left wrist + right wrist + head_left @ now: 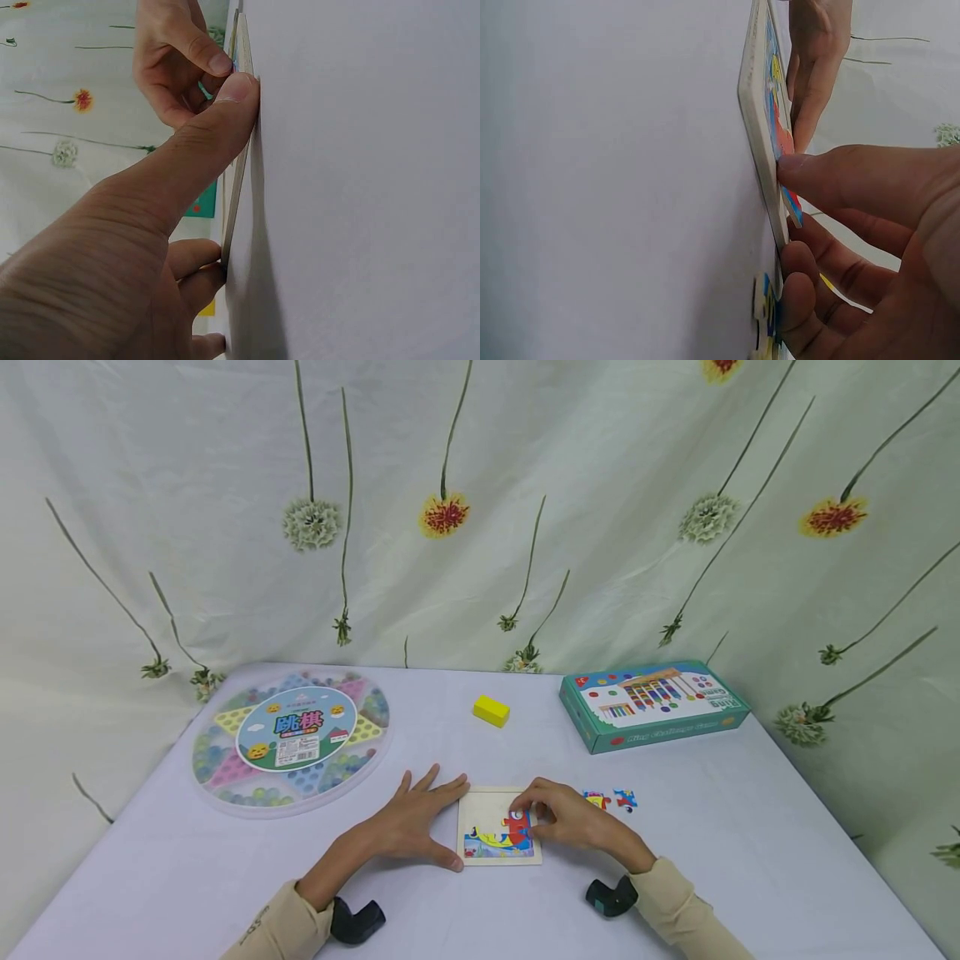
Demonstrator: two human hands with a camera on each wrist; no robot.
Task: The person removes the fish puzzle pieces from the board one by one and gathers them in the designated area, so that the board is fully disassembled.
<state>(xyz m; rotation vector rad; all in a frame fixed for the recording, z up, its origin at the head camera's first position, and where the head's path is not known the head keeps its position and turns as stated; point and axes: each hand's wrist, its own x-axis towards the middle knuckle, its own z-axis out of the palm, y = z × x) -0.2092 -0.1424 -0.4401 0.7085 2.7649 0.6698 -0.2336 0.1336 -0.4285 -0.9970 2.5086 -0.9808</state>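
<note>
A small wooden jigsaw tray (480, 806) lies flat on the table between my hands, its lower part filled with blue, yellow and red pieces. My left hand (415, 820) is spread along its left side, thumb at the near corner and fingertips by the far one. Over the tray's right side, my right hand (566, 814) pinches a red and blue puzzle piece (794, 208) between thumb and fingers. In the right wrist view this piece sits tilted above the tray's rim (759, 135). Two loose puzzle pieces, one yellow and red (597, 800), one blue and red (625, 798), lie right of that hand.
A round Chinese checkers set (296, 731) with marbles under its clear lid lies on the left. Behind the tray is a yellow block (491, 711). The green game box (652, 704) stands at the back right. A flowered curtain (480, 585) hangs behind the table.
</note>
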